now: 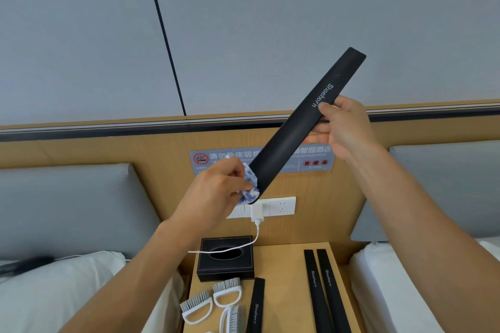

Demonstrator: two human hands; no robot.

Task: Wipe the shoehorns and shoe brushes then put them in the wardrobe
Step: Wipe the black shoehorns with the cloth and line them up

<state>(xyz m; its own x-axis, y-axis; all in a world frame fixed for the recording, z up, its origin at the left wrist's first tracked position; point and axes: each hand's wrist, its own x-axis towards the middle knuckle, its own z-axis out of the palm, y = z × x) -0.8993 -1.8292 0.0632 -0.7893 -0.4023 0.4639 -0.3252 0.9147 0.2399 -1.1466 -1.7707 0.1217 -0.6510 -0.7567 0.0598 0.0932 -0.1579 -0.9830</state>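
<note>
My right hand [342, 127] grips a long black shoehorn [300, 127] near its upper half and holds it slanted in the air, top end up to the right. At its lower end my left hand [219, 192] pinches a blue and white cloth [250, 186] against the shoehorn. Down on the wooden bedside table [281, 265] lie three more black shoehorns: one in the middle [257, 305] and a pair side by side on the right [323, 292]. Three white shoe brushes with grey bristles [216, 303] lie at the table's front left.
A black tissue box [226, 259] stands at the table's back left, with a white charger cable [243, 246] drooping over it from the wall socket panel [276, 208]. Beds with white bedding flank the table on both sides. A no-smoking sign is fixed to the wooden headboard.
</note>
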